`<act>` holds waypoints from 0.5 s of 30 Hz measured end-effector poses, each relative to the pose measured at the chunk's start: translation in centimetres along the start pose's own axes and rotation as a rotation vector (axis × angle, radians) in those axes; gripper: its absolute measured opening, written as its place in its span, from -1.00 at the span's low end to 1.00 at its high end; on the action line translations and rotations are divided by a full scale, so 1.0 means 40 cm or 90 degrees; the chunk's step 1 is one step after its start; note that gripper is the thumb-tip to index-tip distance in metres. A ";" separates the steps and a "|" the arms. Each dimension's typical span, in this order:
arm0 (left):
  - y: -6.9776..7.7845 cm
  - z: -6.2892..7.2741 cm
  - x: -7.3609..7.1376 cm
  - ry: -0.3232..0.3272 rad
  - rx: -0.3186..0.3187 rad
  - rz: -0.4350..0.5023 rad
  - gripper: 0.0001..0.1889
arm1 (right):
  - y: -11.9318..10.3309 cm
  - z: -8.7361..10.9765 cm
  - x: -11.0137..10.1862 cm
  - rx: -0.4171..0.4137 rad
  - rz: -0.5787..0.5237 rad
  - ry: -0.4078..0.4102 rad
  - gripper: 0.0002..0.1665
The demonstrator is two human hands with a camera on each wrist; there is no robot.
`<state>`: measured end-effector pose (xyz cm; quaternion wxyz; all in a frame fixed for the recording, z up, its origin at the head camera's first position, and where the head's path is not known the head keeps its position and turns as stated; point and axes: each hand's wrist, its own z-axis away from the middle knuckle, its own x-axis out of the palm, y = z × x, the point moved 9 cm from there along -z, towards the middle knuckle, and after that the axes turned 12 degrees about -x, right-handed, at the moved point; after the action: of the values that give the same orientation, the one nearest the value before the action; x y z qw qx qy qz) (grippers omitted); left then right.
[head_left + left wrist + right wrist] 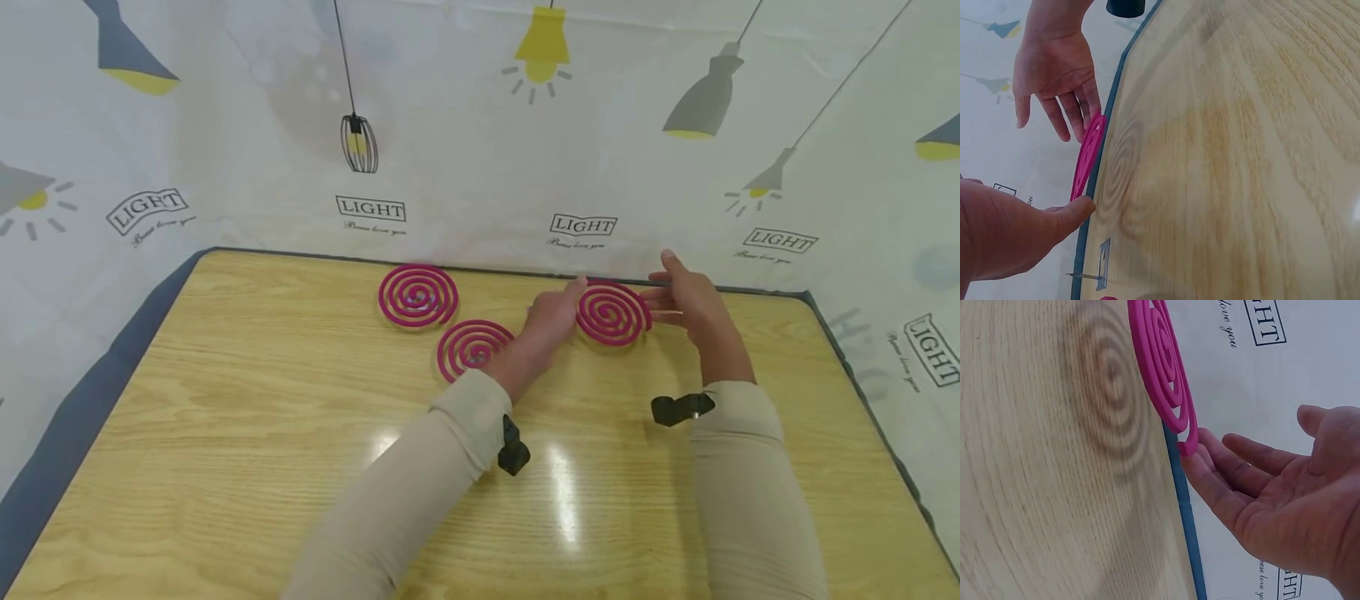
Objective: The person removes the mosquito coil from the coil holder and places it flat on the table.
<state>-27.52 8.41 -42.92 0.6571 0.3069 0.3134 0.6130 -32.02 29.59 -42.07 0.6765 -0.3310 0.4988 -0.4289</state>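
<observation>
A magenta mosquito coil (606, 314) is held above the table near its back edge. My left hand (549, 321) pinches its left rim; in the left wrist view the thumb of that hand (1016, 228) shows at the near end of the coil (1089, 153). On the other side, my right hand (697, 304) is spread, palm up. In the right wrist view the extended fingertips of the right hand (1272, 494) touch the outer tip of the coil (1141, 356). Near the left hand, a small metal coil stand (1103, 265) lies on the tabletop with one prong raised.
Two more magenta coils, one at the back (417, 294) and one nearer (477, 353) partly behind the left wrist, sit left of the hands. The wooden table (247, 400) meets a lamp-printed sheet (465, 142) along its back edge.
</observation>
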 end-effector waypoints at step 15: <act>-0.018 -0.016 0.015 -0.002 -0.018 -0.010 -0.30 | 0.030 -0.014 0.000 0.024 -0.018 0.022 0.09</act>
<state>-27.55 8.96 -43.92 0.6665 0.2961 0.3062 0.6119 -32.24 30.07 -43.28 0.6678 -0.3176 0.4975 -0.4535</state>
